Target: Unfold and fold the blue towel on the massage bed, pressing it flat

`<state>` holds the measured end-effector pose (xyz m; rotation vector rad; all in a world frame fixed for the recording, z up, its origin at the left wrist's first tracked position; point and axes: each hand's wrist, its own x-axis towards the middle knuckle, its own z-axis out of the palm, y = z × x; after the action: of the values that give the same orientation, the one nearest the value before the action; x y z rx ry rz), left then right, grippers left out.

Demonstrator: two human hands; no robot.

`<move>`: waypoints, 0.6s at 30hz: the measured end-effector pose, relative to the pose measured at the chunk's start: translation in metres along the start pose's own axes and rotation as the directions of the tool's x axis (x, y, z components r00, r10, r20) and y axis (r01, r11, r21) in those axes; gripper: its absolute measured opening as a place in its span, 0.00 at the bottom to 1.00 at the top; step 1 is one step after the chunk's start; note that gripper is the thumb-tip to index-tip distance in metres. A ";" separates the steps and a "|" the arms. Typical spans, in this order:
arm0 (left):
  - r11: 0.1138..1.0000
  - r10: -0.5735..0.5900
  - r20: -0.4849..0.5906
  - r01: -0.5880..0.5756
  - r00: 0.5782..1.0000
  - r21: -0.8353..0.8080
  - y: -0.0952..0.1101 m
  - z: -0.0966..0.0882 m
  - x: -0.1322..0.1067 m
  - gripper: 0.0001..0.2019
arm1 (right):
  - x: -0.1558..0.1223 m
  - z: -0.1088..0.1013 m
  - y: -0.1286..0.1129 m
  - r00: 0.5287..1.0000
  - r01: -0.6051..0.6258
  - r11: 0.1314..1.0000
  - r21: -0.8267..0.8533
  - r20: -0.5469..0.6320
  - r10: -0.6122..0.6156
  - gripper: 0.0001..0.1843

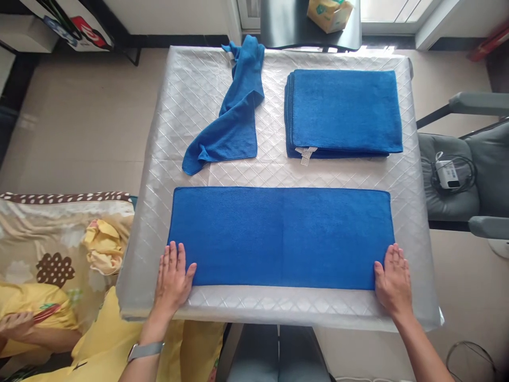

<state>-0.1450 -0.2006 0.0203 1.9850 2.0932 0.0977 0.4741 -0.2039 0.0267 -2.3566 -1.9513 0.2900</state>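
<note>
A long blue towel (pixel 280 236) lies folded flat across the near part of the table (pixel 191 101), which has a silver quilted cover. My left hand (pixel 173 278) rests flat, fingers stretched out, at the towel's near left corner. My right hand (pixel 393 281) lies flat and open at its near right corner. Neither hand holds anything. Farther back, a crumpled blue towel (pixel 234 116) lies left of centre. A stack of folded blue towels (pixel 344 112) with a white label sits at the back right.
A grey chair (pixel 457 185) with a white device and cable stands to the right. A black seat with a yellow tissue pack (pixel 329 13) is beyond the table. At the lower left, another person in yellow sits by a patterned cloth (pixel 59 239).
</note>
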 end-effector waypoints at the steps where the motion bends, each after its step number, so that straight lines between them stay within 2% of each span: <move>1: 1.000 -0.010 0.003 0.010 1.000 -0.003 -0.001 0.000 0.000 0.36 | 0.000 0.000 0.001 1.000 0.001 1.000 0.008 0.001 -0.001 0.37; 5: 1.000 -0.020 -0.024 0.020 0.999 0.002 0.005 -0.010 0.002 0.37 | 0.001 -0.009 -0.008 1.000 -0.024 1.000 -0.004 0.005 0.024 0.38; 8: 0.999 0.036 -0.084 -0.035 0.996 0.014 0.029 -0.023 0.001 0.37 | -0.002 -0.018 -0.039 0.997 -0.058 0.998 -0.020 -0.060 0.057 0.38; 10: 0.993 0.116 -0.123 -0.115 0.986 0.011 0.062 -0.027 0.000 0.36 | -0.006 -0.020 -0.078 0.994 -0.010 1.000 0.007 -0.109 0.011 0.38; 11: 0.986 0.168 -0.134 -0.169 0.977 0.003 0.084 -0.025 -0.001 0.36 | -0.009 -0.019 -0.102 0.992 0.051 0.998 0.029 -0.118 -0.048 0.38; 13: 0.948 0.315 -0.112 -0.319 0.943 -0.021 0.133 -0.015 -0.002 0.36 | -0.014 -0.012 -0.155 0.977 0.199 0.976 0.087 -0.100 -0.191 0.39; 15: 0.891 0.447 -0.086 -0.452 0.890 -0.039 0.180 0.002 -0.002 0.38 | -0.018 -0.001 -0.204 0.935 0.355 0.925 0.136 -0.062 -0.350 0.39; 16: 0.873 0.482 -0.067 -0.486 0.873 -0.047 0.199 0.012 -0.002 0.38 | -0.019 0.005 -0.222 0.914 0.406 0.901 0.153 -0.050 -0.404 0.39; 18: 0.887 0.458 -0.030 -0.459 0.888 -0.054 0.225 0.028 0.000 0.36 | -0.019 0.015 -0.244 0.896 0.443 0.883 0.154 -0.034 -0.443 0.39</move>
<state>0.0801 -0.1892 0.0433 2.4066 1.5623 0.2608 0.2319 -0.1768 0.0555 -1.7473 -2.2958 0.3955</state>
